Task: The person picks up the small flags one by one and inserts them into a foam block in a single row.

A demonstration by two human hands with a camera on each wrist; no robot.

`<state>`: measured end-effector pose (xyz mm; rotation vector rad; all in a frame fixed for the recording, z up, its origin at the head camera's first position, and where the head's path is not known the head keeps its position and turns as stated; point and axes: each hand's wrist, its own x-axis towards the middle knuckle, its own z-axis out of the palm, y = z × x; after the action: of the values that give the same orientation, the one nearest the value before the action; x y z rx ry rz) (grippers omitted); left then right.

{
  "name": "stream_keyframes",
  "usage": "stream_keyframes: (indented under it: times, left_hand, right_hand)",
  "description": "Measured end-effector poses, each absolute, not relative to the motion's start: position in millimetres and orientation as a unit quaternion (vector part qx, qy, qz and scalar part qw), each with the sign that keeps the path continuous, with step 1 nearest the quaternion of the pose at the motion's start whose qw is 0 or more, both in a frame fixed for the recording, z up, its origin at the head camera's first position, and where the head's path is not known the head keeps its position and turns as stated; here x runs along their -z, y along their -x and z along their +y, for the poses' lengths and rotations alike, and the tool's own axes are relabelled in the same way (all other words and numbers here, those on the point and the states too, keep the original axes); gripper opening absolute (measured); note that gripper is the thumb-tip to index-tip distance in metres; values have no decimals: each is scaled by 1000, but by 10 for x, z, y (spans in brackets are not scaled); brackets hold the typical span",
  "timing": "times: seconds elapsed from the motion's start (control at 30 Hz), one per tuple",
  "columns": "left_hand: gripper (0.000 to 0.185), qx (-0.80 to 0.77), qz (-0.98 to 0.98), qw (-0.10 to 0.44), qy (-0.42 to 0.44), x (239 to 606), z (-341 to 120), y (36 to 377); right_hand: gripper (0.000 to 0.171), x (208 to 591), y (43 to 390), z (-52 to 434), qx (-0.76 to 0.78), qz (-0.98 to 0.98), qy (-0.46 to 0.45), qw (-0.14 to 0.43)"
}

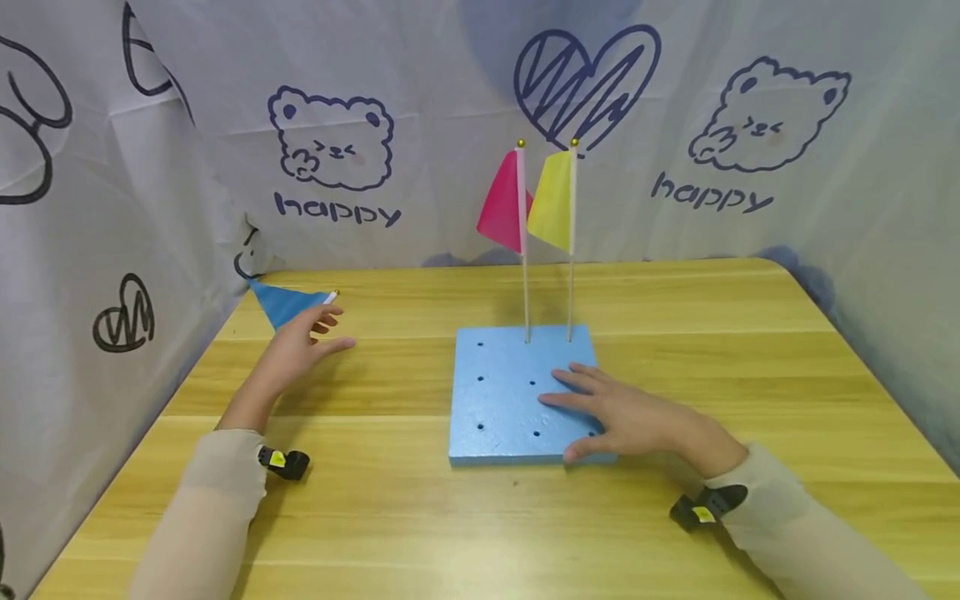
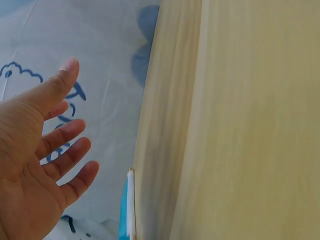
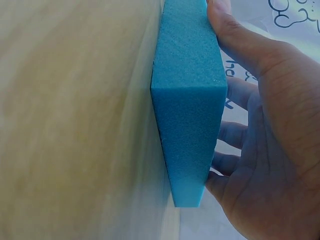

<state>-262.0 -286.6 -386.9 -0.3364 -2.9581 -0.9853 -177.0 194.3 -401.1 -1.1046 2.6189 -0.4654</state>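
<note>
From my remote seat I am seeing the blue flag (image 1: 283, 303) lying at the far left of the surface (image 1: 375, 500), partly hidden by the left hand (image 1: 302, 337), which is hovering just beside it with fingers relaxed and holding nothing. The right hand (image 1: 630, 412) is resting on the light-blue block (image 1: 502, 404) with its fingers spread, not clenching anything. I am judging the flag to be very light, its cloth limp, its thin pole fairly stiff but probably easy to snap; I am favouring a gentle pinch on the pole rather than on the cloth. The block is looking like foam, light and easily dented, so I am preferring soft, flat pressure near its edge. In the head view I am finding the pink flag (image 1: 504, 204) and the yellow flag (image 1: 552, 204) standing in the block, which neither wrist view is showing. The left wrist view is revealing the bare palm, apart from the flag's white sleeve (image 2: 131, 205), while the right wrist view is exposing the block's thick side and the thumb (image 3: 245, 40) at its upper edge, the other fingertips being hidden beyond it
</note>
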Motion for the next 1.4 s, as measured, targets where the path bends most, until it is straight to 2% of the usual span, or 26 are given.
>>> stream_keyframes:
  times: [0.2, 0.43, 0.63, 0.97, 1.27, 1.4]
  left_hand:
    - [69, 288, -955, -11, 71, 3847, -3057, 2547]
    - [85, 269, -961, -30, 50, 3836, -3241, 2510]
    - [80, 274, -960, -44, 39, 3888, -3358, 2528]
    - [86, 280, -956, -85, 27, 3927, -3594, 2444]
    - [74, 258, -960, -92, 51, 3924, -3718, 2417]
    - [75, 262, -958, -106, 55, 3930, -3755, 2385]
  right_hand:
    - [84, 3997, 1771, 1943, 157, 902, 382, 130]
    - [83, 3996, 1770, 1947, 157, 901, 383, 127]
    - [82, 4010, 1754, 1948, 163, 901, 383, 124]
    - [81, 4009, 1762, 1933, 165, 899, 387, 124]
    - [81, 4004, 1766, 1938, 164, 899, 386, 125]
    - [81, 4013, 1772, 1935, 164, 899, 386, 129]
